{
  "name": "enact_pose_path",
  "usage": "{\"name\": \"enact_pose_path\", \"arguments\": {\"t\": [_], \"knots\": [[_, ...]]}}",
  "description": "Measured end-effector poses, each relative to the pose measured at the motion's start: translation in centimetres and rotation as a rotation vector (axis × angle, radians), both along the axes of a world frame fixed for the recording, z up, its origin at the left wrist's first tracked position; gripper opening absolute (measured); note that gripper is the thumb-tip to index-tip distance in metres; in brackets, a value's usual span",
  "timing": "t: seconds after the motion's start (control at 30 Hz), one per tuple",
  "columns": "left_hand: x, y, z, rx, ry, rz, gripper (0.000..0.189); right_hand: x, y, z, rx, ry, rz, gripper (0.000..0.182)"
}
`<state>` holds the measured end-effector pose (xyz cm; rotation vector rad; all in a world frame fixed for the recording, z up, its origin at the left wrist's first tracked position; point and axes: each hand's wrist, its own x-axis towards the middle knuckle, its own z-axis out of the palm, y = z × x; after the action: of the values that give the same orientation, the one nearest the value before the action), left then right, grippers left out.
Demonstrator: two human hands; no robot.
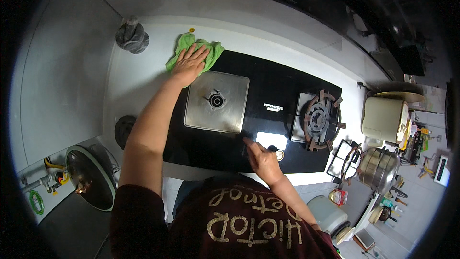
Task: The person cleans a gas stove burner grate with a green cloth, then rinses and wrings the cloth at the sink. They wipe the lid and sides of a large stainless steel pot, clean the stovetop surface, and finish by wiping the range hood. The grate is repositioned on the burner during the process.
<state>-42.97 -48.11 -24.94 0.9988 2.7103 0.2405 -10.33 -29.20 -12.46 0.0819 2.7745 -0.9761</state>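
Observation:
My left hand (191, 63) lies flat with spread fingers on a crumpled green cloth (215, 51), pressing it down at the back left corner of a black glass gas hob (269, 75). The cloth lies partly on the white countertop (154, 63) and partly over the hob's edge. Just in front of that hand is the left burner's square steel plate (201, 115), with a bare burner base (216, 100) and no grate on it. My right hand (264, 160) is over the hob's front middle, beside a control knob (279, 155). Its fingers are partly curled and its palm side is hidden.
A grate (308, 126) sits on the right burner. Another grate (346, 162) and a steel steamer pot (379, 169) stand farther right. A grey marbled stone object (132, 37) is at the back left; a dark round part (124, 131) lies by my left forearm. A lid (90, 176) leans lower left.

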Motion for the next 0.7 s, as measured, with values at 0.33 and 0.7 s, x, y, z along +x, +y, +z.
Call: {"name": "enact_pose_path", "arguments": {"t": [0.33, 0.7], "knots": [[11.2, -6.4, 0.1, 0.081, -0.001, 0.074, 0.052, 1.4, -0.2, -1.3, 0.002, 0.062, -0.010, 0.045], [20.8, -6.5, 1.9, 0.185, -0.128, 0.141, 0.053, -3.9, -0.9, -7.8, 0.419, -0.140, 0.194, 0.074]]}}
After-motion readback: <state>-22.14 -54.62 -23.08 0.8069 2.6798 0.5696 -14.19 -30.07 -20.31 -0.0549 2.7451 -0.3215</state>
